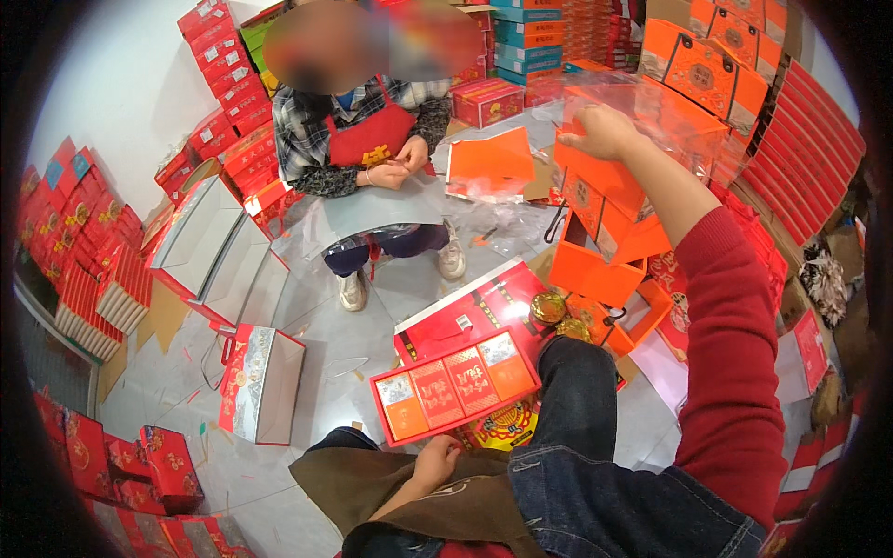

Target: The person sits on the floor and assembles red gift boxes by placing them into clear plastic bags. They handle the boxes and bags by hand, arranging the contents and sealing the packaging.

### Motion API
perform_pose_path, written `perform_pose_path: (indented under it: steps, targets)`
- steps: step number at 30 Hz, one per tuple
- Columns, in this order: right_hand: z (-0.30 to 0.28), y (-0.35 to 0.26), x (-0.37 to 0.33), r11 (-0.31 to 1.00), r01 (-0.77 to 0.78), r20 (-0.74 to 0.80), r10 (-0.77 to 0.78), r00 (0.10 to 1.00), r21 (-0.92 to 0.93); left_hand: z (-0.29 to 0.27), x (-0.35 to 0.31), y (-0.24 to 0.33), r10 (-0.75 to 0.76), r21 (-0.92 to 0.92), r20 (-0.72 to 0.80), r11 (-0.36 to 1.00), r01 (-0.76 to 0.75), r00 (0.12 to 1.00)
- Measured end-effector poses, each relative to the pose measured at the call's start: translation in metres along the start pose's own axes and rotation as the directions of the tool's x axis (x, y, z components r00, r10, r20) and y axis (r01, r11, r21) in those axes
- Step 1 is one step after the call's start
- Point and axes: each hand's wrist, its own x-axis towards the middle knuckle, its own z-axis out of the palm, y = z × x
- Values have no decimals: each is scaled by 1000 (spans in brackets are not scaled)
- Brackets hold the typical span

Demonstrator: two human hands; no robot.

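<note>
Red box point(446, 426), long axis left-right, right end farther

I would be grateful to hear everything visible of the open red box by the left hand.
The open box is shallow and rectangular, apparently cardboard. Two red packs with gold marks fill its middle; silver and orange panels fill both ends. It sits askew, overlapping a red panel in view; whether the left hand touches it is unclear.

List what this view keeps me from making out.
Head view:
- Right hand: whether it grips the clear plastic; fingertips too indistinct.
- Left hand: palm, turned from the camera.
- Yellow package: part covered by the red gift box.
- Co-worker's hands: anything held, too small.
</note>
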Motion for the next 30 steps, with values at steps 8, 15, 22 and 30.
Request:
perform_pose_path:
  steps: [8,15,22,30]
  targets:
    - [0,-38,22,999,-21,-180,27,983,38,-6,-2,4,-117,-25,71,993,119,991]
    - [-2,-55,53,987,-131,-247,104,963,-92,-12,-4,6,-128,-57,25,990,129,991]
    - [-17,-56,61,975,-161,-272,115,955,-154,-10,-7,5,-114,-58,6,992,114,993]
    - [-78,37,69,908,-370,-487,419,766,199,-14,-12,2,-120,-84,9,989,121,993]
